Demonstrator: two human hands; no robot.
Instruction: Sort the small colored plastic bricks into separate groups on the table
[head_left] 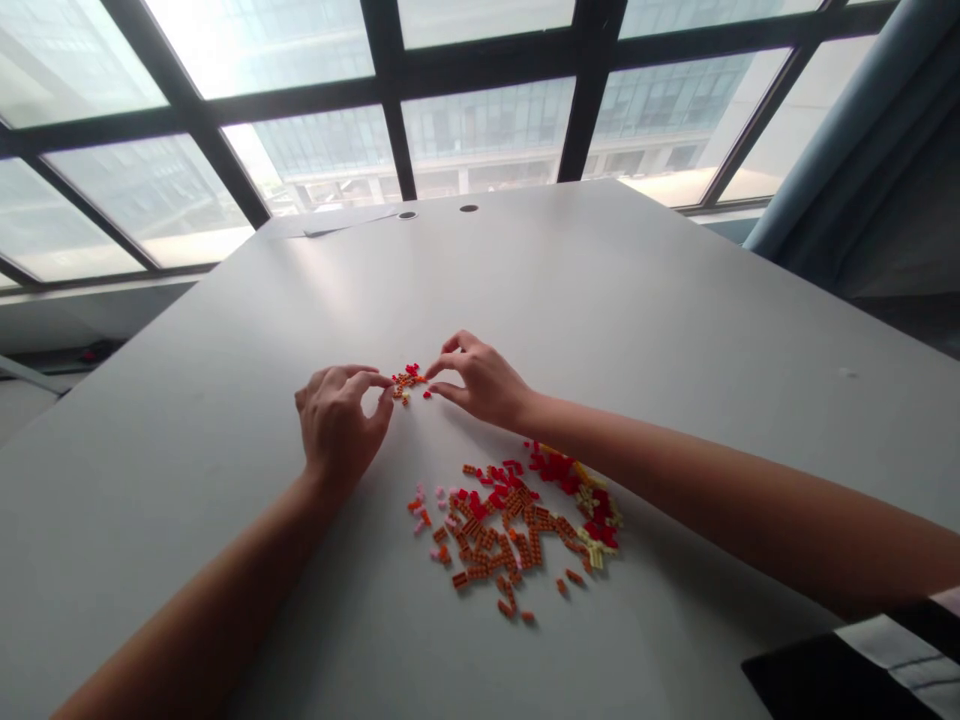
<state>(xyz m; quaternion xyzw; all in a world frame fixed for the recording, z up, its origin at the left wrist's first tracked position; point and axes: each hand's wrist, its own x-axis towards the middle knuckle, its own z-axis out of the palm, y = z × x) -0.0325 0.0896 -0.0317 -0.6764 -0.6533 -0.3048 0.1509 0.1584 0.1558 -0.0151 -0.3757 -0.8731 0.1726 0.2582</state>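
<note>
Beside a small cluster of toy building bricks (409,381), in brown, red and orange, my left hand (341,415) has its thumb and index finger pinched together at the left edge. They seem to close on a small brick there, mostly hidden by the fingertips. From the other side my right hand (480,380) reaches in. Its index fingertip is close to an orange brick (421,379), and the thumb sits slightly apart, near a loose red brick (427,394). Nothing shows between those two fingers.
Nearer to me, a larger spread of loose brown bricks (487,540) lies with red bricks (559,468), pale yellow bricks (596,553) and pink ones, partly under my right forearm. The white table (555,270) reaches to large windows. A blue curtain (847,150) hangs at the right.
</note>
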